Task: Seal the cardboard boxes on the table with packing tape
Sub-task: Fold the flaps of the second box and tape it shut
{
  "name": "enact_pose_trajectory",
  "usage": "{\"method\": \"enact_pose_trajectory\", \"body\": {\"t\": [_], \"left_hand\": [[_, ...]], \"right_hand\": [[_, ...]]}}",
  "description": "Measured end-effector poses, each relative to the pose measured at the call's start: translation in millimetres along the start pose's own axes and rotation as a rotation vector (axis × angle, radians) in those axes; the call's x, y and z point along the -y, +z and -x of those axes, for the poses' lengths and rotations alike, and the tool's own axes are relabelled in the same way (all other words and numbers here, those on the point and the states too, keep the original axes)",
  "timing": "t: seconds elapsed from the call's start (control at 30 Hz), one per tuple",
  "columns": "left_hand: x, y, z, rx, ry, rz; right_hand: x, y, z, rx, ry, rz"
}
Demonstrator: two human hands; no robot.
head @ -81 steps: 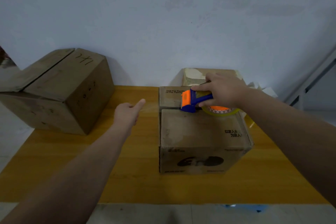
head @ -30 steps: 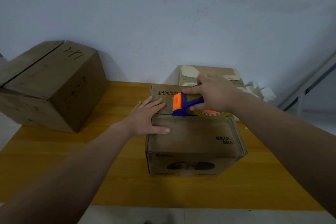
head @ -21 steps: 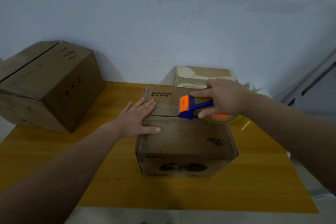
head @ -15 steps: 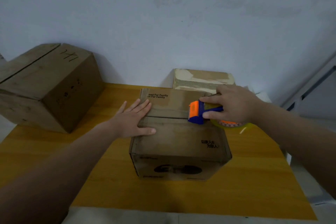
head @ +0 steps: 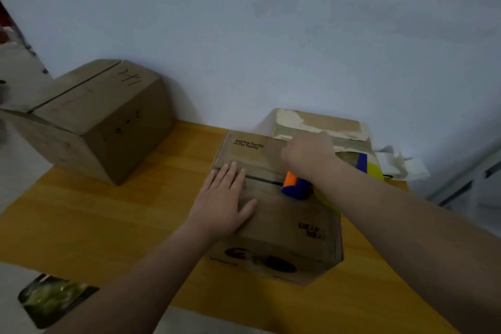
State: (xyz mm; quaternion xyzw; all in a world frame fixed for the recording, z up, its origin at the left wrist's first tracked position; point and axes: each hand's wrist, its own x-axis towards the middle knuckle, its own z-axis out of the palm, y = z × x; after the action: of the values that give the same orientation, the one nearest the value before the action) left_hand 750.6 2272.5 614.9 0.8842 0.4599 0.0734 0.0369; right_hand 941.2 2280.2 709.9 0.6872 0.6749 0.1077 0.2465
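We press the cardboard box (head: 284,225) with flat left hand (head: 222,203); right hand (head: 309,156), grip unclear, must guide tape dispenser (head: 295,187) straight.

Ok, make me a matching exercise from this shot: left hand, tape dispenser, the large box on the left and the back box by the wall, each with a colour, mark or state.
Things:
1. left hand
2. tape dispenser
3. large box
4. back box

Descriptions:
A. handwritten marks on top
B. orange and blue
C. torn pale patches on top
D. lies flat on the middle box

Pairs: 1-D, 2-B, 3-A, 4-C
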Motion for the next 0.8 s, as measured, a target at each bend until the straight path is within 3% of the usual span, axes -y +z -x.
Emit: {"method": "enact_pose_trajectory", "body": {"t": [0.17, 0.27, 0.43, 0.8], "left_hand": [[-21.8, 1.0, 1.6, -0.010, 0.099, 0.082], [-23.0, 4.1, 0.0, 0.012, 0.043, 0.047], [-22.7, 7.4, -5.9, 0.024, -0.008, 0.043], [-19.6, 11.8, -20.9, 0.134, -0.028, 0.001]], "right_hand": [[-5.7, 8.6, -37.6, 0.233, 0.057, -0.357], [-4.4, 13.2, -52.3, 0.346, 0.031, -0.541], [-10.0, 15.3, -64.9, 0.366, 0.046, -0.833], [-12.7, 19.7, -63.2, 0.377, -0.005, -0.747]]}}
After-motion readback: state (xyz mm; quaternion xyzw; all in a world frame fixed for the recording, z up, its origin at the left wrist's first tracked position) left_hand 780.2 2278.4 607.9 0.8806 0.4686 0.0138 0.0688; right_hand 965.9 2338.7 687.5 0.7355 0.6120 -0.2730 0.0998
